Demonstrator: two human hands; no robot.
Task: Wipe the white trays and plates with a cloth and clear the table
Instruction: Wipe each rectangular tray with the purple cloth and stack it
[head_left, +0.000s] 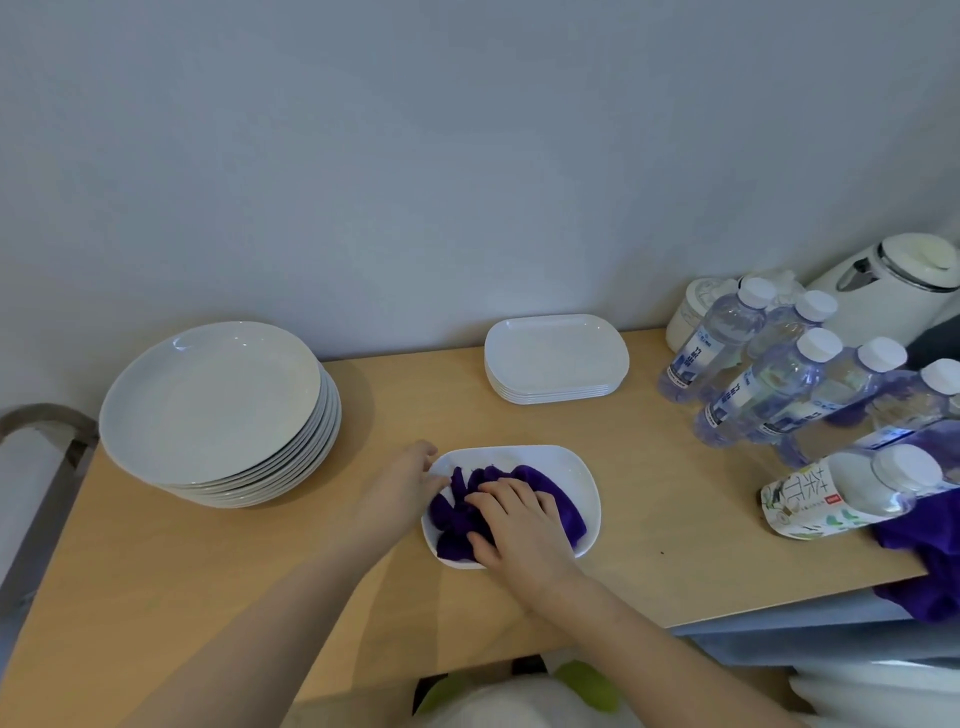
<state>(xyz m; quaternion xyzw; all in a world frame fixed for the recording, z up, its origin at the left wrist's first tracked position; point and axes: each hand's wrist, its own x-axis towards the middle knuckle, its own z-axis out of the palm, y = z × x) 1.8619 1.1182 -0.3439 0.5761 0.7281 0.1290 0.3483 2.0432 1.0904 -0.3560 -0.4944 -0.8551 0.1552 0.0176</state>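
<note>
Near the bench's (208, 571) front edge, the left hand (402, 480) pinches the white tray's (584, 480) rim to steady it while the right hand (514, 519), fingers spread, presses the purple cloth (550, 491) into it.

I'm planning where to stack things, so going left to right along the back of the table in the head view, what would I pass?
Stack of round white plates → stack of white rectangular trays → cluster of clear plastic water bottles with white caps → white electric kettle.
</note>
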